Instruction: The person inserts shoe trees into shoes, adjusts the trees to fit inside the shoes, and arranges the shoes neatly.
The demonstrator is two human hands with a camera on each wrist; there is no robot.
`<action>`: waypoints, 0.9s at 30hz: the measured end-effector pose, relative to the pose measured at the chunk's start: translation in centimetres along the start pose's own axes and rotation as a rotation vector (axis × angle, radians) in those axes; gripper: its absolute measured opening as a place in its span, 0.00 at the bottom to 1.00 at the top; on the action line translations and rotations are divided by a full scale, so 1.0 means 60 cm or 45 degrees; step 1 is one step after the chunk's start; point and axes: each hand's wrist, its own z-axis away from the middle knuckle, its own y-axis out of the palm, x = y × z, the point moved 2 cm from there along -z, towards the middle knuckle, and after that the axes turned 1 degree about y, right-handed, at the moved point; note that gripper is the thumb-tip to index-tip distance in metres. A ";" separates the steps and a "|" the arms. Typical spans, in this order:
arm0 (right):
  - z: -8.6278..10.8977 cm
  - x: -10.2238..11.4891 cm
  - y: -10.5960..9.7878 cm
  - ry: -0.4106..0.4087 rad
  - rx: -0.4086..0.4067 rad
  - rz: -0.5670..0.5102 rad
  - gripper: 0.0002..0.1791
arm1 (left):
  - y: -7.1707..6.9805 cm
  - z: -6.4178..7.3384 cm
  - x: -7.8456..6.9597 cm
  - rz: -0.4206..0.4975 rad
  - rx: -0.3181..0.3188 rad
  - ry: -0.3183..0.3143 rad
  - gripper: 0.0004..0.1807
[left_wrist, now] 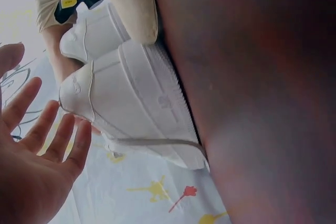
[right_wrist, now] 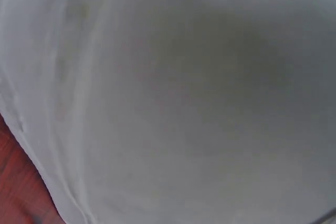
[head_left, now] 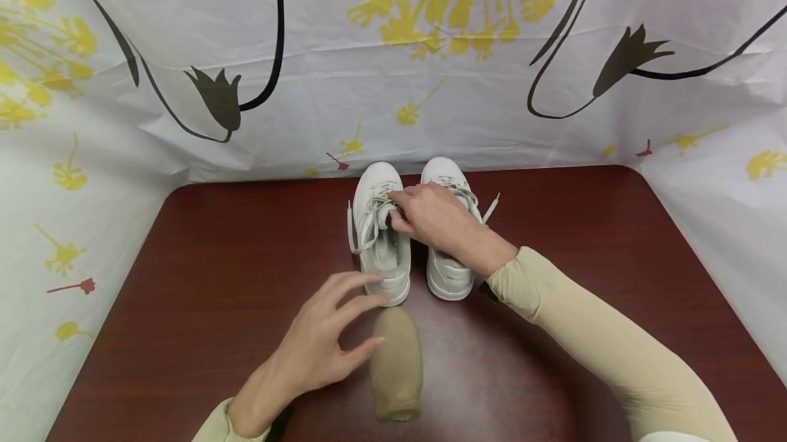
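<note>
Two white lace-up sneakers stand side by side at the back of the table, toes away from me: the left sneaker and the right sneaker. At the left one's opening, my right hand pinches the tongue between thumb and fingers, its forearm crossing over the right sneaker. Behind the left heel my left hand hovers with spread fingers, holding nothing. Close by its thumb lies a tan, rounded oblong form, its kind unclear. A blurred white sneaker surface fills most of the right wrist view.
Loose laces hang at the outer sides, one lace on the left and another lace on the right. The dark red table meets a white patterned cloth at the back and sides.
</note>
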 end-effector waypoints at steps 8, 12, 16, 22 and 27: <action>0.001 0.001 -0.003 0.014 0.014 0.000 0.10 | 0.005 0.012 -0.013 0.006 0.067 0.015 0.24; 0.001 0.001 -0.003 0.020 0.023 0.012 0.12 | 0.009 0.018 -0.018 -0.024 0.168 -0.051 0.34; 0.001 0.001 -0.001 0.029 0.027 0.008 0.13 | 0.013 0.023 -0.021 -0.042 0.284 -0.127 0.42; 0.001 -0.002 -0.002 0.083 0.062 -0.061 0.12 | 0.017 0.034 -0.030 -0.046 0.427 -0.165 0.48; 0.002 -0.003 -0.001 0.112 0.085 -0.090 0.12 | 0.023 0.046 -0.040 -0.040 0.506 -0.186 0.48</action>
